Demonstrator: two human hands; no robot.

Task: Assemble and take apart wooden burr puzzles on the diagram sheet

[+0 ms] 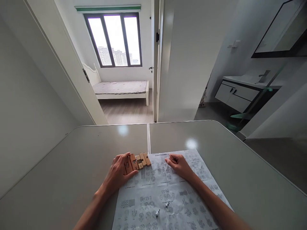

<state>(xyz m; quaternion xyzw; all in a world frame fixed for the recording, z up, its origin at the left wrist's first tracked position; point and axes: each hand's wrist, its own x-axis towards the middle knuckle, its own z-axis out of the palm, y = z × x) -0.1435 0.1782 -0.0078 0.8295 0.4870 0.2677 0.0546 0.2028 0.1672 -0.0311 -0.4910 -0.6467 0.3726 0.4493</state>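
Observation:
A short row of notched wooden puzzle blocks (pixel 137 161) lies on the table at the upper left corner of a printed sheet. The blocks at the left are reddish brown, those at the right paler. My left hand (pixel 119 167) curls round the left end of the row, fingers along the far side and thumb on the near side. On the upper right part of the sheet (pixel 153 191), my right hand (pixel 178 164) rests in a loose fist, apart from the blocks. Nothing shows between its fingers. Small diagrams and lines of print cover the paper.
The grey table (pixel 72 166) has a pale seam down its middle and a raised light edge. Two small torn spots (pixel 157 213) mark the lower part of the sheet. Beyond stand a bed (pixel 122 88), an open doorway and a washbasin cabinet (pixel 237 92).

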